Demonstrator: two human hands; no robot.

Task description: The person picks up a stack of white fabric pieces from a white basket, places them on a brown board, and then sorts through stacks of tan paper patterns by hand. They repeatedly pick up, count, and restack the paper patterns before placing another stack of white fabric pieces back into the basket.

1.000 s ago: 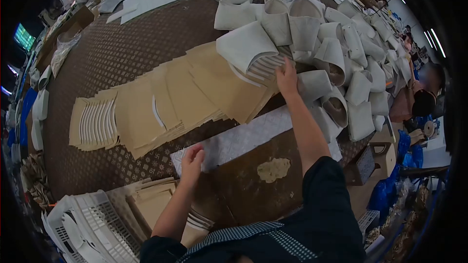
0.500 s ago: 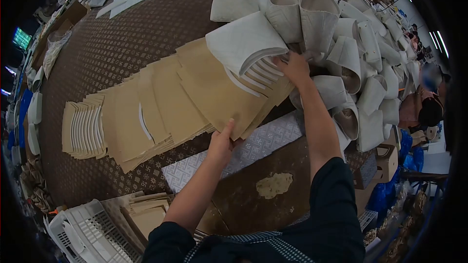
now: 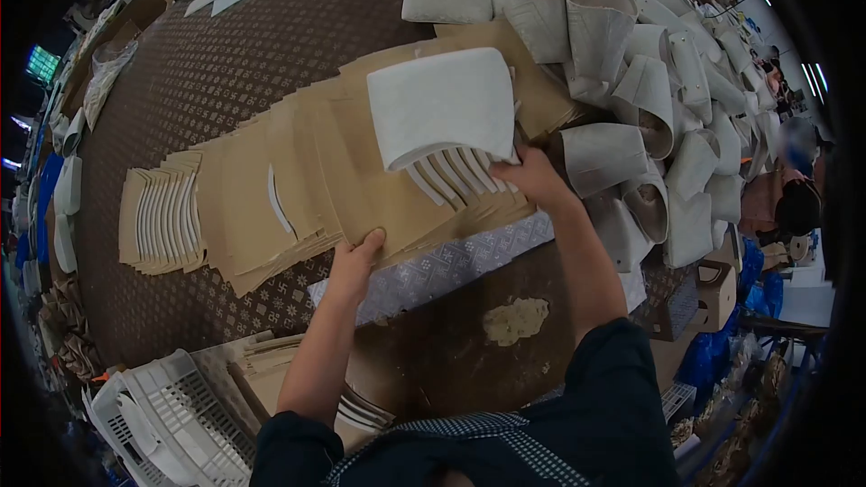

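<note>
Overlapping tan sheets (image 3: 239,207) with curved white strips run across the patterned table. My left hand (image 3: 356,257) grips the near edge of the tan sheets, thumb on top. A white folded piece (image 3: 442,104) lies over the right part of the sheets, and several white strips (image 3: 451,176) fan out below its curved edge. My right hand (image 3: 530,176) is closed at the right end of these strips, by the lower right corner of the white piece; its fingertips are partly hidden.
White tubular pieces (image 3: 604,158) are heaped at the right. A patterned light grey strip (image 3: 433,275) lies along the table's near side. White plastic baskets (image 3: 171,419) stand at the lower left, beside more tan sheets. Blue bags (image 3: 708,361) are at the lower right.
Both hands have moved left, my right hand also lower. The white piece has shifted left and turned flatter, showing more strips. Tan sheets now show behind it at the upper right.
</note>
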